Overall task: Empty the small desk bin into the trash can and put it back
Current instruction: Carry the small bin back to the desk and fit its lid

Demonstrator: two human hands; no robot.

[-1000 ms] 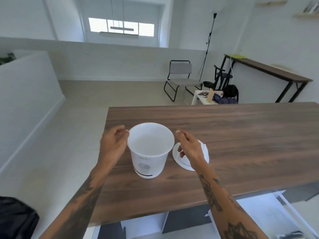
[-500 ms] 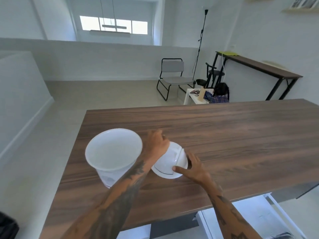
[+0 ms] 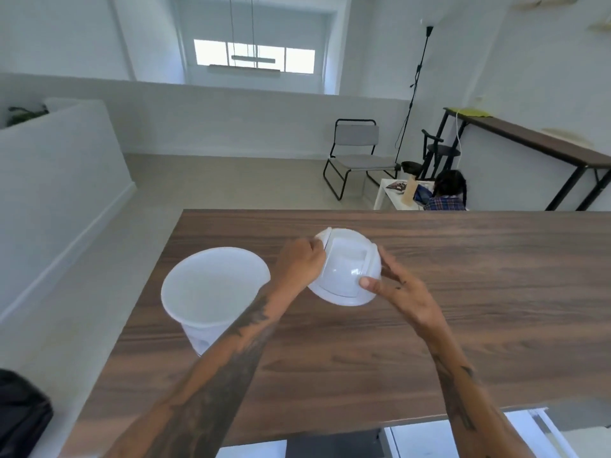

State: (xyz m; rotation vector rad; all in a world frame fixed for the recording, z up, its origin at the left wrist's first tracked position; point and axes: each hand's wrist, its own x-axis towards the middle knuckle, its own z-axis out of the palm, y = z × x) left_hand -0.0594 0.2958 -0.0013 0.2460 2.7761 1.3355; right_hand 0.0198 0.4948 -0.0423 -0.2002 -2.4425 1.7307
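From the head camera, the small desk bin (image 3: pixel 215 294) stands upright and open-topped on the wooden surface (image 3: pixel 463 292), close to its left edge. As far as its pale inside shows, it looks empty, so I judge the dumping done and the step in hand to be putting the bin back together. Its domed lid (image 3: pixel 345 271) is held just right of the bin, lifted clear of the wood and tilted. The left hand (image 3: pixel 299 264) is closed around the lid's left rim, its forearm crossing in front of the bin. The right hand (image 3: pixel 393 289) holds the lid's right side, thumb pressed on the dome and fingers (image 3: pixel 385 259) curled behind it. Both hands are therefore gripping the lid; neither touches the bin.

The next move, as I read it, calls for carrying the lid left over the bin's mouth, levelling it so its rim sits square on the bin's round lip, and pressing it home. The left forearm will need to clear the opening first.

The bin is thin, smooth, white plastic, tapering toward its base, with a faint grey mark low on its side. The lid is glossier, a shallow dome with a squarish swing flap set into it. The surface is dark brown with long matte grain lines.
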